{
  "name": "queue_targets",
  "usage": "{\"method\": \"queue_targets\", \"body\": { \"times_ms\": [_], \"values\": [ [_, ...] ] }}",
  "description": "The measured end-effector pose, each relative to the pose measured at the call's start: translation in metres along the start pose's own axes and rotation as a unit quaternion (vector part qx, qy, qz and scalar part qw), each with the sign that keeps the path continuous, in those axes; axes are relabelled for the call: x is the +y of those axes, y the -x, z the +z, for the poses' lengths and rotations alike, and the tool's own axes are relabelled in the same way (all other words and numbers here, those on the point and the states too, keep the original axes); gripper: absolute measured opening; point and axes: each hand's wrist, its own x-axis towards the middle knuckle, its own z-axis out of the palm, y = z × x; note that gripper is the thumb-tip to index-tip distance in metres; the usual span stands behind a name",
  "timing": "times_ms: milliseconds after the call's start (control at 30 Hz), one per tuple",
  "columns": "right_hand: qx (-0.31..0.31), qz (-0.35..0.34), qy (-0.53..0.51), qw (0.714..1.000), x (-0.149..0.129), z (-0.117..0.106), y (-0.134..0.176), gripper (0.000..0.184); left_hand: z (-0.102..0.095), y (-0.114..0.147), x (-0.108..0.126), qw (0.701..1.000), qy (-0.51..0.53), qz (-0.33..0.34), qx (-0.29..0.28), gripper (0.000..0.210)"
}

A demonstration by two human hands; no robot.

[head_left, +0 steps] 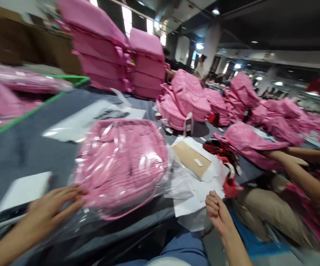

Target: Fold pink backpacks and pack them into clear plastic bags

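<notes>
A pink backpack [121, 162] in a clear plastic bag [151, 162] lies flat on the dark table before me. My left hand [58, 203] reaches in from the left, fingers stretched out, and its fingertips touch the bag's near left corner. At the table's front edge, my right hand [216, 212] is curled into a loose fist, with nothing seen in it. It is nearest to some white sheets [189, 201] with a brown card [191, 159] on top. A red tape dispenser [229, 184] stands just beyond this hand.
Stacked pink backpacks [101, 51] rise at the back left. More pink backpacks [187, 94] are heaped at the back right. A green-edged bin [18, 120] holds wrapped ones. White plastic bags [93, 116] and a white box [25, 190] lie left. A co-worker's arms [301, 166] handle a backpack at right.
</notes>
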Motion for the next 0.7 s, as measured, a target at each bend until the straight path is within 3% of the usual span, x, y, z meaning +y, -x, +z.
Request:
{"method": "queue_targets", "body": {
  "times_ms": [67,133,200,300,433,567,633,700],
  "values": [
    [-0.185,0.063,-0.044,0.980,-0.007,0.051,0.005,0.056,-0.015,0.003,0.037,0.999,0.021,-0.019,-0.020,0.051],
    [-0.356,0.074,0.009,0.931,-0.020,0.099,0.002,0.054,-0.024,-0.001,0.065,0.998,0.026,-0.031,-0.050,0.042],
    [-0.485,0.028,0.131,0.864,-0.032,0.147,-0.013,0.051,-0.028,-0.007,0.078,0.996,0.025,-0.053,-0.072,0.024],
    [-0.601,-0.074,0.278,0.745,-0.041,0.218,-0.047,0.044,-0.027,-0.011,0.080,0.995,0.019,-0.086,-0.055,0.007],
    [-0.668,-0.171,0.418,0.591,-0.034,0.290,-0.088,0.030,-0.021,-0.007,0.078,0.995,0.030,-0.086,-0.041,0.005],
    [-0.637,-0.228,0.584,0.447,-0.021,0.327,-0.106,0.017,-0.017,-0.008,0.075,0.996,0.038,-0.073,-0.038,0.007],
    [-0.606,-0.246,0.631,0.418,-0.016,0.336,-0.107,0.017,-0.016,-0.009,0.073,0.996,0.039,-0.069,-0.036,0.007],
    [-0.583,-0.253,0.652,0.414,-0.012,0.341,-0.107,0.020,-0.015,-0.008,0.071,0.996,0.041,-0.065,-0.033,0.008]
  ]
}}
